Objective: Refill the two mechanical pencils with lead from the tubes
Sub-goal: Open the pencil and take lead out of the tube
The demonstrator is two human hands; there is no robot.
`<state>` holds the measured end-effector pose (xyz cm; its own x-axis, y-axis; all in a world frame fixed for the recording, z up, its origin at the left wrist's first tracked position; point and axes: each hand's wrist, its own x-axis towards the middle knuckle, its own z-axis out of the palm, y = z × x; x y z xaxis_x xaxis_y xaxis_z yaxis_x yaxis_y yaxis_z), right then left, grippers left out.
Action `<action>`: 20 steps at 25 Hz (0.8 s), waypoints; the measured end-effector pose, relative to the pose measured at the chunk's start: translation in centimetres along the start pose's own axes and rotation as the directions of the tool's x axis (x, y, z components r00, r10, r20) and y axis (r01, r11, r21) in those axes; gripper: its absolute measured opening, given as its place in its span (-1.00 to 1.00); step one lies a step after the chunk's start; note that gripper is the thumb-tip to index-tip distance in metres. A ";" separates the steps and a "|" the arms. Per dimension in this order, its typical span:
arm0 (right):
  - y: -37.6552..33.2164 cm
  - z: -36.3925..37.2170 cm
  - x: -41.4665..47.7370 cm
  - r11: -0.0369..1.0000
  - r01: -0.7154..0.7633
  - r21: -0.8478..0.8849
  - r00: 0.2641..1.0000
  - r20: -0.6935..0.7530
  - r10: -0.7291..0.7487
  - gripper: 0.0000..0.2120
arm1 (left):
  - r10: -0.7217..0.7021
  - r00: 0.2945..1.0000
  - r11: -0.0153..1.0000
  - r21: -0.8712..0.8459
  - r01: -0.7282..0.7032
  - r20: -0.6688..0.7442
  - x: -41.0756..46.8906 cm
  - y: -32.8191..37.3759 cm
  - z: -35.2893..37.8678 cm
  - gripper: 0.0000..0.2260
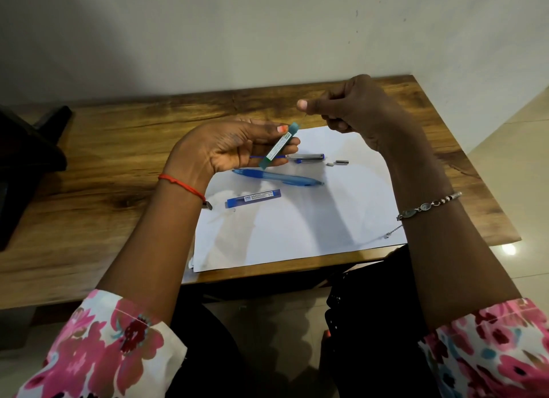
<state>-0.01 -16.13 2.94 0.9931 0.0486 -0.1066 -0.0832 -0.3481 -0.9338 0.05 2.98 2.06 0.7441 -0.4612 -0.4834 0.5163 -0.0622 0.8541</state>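
While the green lead tube (pixel 277 146) is gripped by the left hand (pixel 225 151), a lead (pixel 305 117) appears pinched by the right hand (pixel 353 106); the clear pencil (pixel 307 157) is laid crosswise beneath, open end toward it.

No wording can be read. The green lead tube (pixel 277 146) and the blue lead tube (pixel 254 198) each carry a printed label, lettering too small to make out.

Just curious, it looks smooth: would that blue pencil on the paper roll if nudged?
Probably only briefly: the blue pencil is round, but its apparent side clip should stop it. Seemingly light plastic, it may slide on the paper.
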 end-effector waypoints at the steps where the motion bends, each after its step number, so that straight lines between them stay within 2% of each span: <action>1: -0.1 0.1 -0.1 0.999 0.042 -0.024 0.999 -0.024 -0.042 -0.56 | 0.003 1.000 1.000 0.003 -0.003 0.000 0.0 0.0 0.0 -0.87; 4: -0.4 -0.1 -0.2 0.988 0.157 -0.009 0.983 -0.091 -0.157 -0.53 | 0.003 1.000 1.000 0.007 -0.003 0.000 0.0 0.1 -0.1 -0.87; 8: -0.4 -1.0 -0.2 0.976 0.218 -0.013 0.959 -0.184 -0.217 -0.48 | 0.009 1.000 1.000 0.012 -0.009 0.006 0.1 0.1 -0.6 -0.85; 11: -0.5 -1.6 -0.4 0.974 0.224 -0.022 0.954 -0.198 -0.224 -0.54 | 0.024 1.000 1.000 0.014 -0.024 0.006 -0.1 0.2 -1.2 -0.82; 15: -0.7 -1.9 -0.7 0.978 0.208 -0.002 0.957 -0.208 -0.204 -0.72 | 0.079 0.997 0.995 -0.057 -0.078 0.019 -0.4 0.6 -1.8 -0.83; 17: -0.7 -1.7 -0.6 0.978 0.208 -0.023 0.955 -0.209 -0.209 -0.69 | 0.115 0.993 0.989 -0.097 -0.111 0.039 -0.4 0.6 -1.6 -0.82; 20: -0.7 -0.9 -0.3 0.972 0.231 -0.037 0.951 -0.201 -0.234 -0.57 | 0.126 0.990 0.991 -0.054 -0.123 0.067 -0.1 0.4 -0.8 -0.82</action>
<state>-0.20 -16.75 3.90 0.9807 -0.0600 0.1858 0.1521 -0.3620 -0.9197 0.53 3.75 2.30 0.7733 -0.5235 -0.3578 0.4432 0.0426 0.8954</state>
